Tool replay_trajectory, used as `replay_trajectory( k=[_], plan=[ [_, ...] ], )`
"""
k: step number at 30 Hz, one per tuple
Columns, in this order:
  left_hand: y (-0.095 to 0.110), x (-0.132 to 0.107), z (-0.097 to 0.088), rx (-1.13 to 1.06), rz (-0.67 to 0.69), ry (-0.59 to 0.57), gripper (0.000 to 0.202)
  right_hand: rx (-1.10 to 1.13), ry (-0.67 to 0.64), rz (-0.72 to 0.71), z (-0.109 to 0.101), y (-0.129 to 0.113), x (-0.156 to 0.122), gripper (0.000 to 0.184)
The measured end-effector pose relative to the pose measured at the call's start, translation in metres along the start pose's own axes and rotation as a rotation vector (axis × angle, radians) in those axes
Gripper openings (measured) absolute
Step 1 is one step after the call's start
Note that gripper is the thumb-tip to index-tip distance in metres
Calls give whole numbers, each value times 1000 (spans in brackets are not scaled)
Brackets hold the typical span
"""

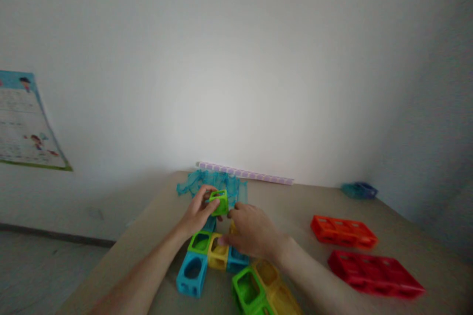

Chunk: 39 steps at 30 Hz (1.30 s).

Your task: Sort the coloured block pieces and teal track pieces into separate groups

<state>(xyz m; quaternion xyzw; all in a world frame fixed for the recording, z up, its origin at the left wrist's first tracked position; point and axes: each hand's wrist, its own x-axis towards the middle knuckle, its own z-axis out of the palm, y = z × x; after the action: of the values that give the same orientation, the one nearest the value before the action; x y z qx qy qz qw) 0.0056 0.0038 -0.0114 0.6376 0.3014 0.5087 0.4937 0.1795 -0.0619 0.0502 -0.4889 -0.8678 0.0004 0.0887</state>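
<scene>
My left hand is closed around a green hollow cube block, lifted a little above the joined blocks. My right hand reaches over a yellow cube block, its thumb touching or close to that block; the other fingers curl near the lifted green cube. Joined to the yellow block are a green block and a blue block in front of it. Another blue block sits under my right hand, partly hidden. Whether my right hand grips anything is hard to see.
Green blocks and yellow blocks lie at the near edge. To the right are an orange block row and a red block row. Behind my hands lie translucent blue pieces and a purple patterned strip along the wall.
</scene>
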Motion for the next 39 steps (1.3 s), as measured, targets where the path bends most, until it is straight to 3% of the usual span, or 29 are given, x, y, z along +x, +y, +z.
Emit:
replay_trajectory(
  k=[3,8,19,25,31,36,39],
  plan=[
    [-2,-1,-2,127,16,-7,30,8,-52,-116,0,-13,-3,60],
    [-6,-2,-2,92,-20,-49,31,-38,-143,-86,3,-17,-1,47],
    [-9,-1,-4,67,0,-51,35,-67,-136,-84,4,-15,0,48],
    [-8,-4,-4,151,54,-54,32,-93,-71,-12,8,-7,5,38],
    [-10,-2,-3,217,131,56,32,-79,-81,-48,7,-2,10,38],
    [-8,2,-3,144,101,126,33,-126,-16,-8,3,-11,3,35],
    [-4,2,-3,117,53,163,32,-133,34,-150,1,-18,-5,19]
  ],
)
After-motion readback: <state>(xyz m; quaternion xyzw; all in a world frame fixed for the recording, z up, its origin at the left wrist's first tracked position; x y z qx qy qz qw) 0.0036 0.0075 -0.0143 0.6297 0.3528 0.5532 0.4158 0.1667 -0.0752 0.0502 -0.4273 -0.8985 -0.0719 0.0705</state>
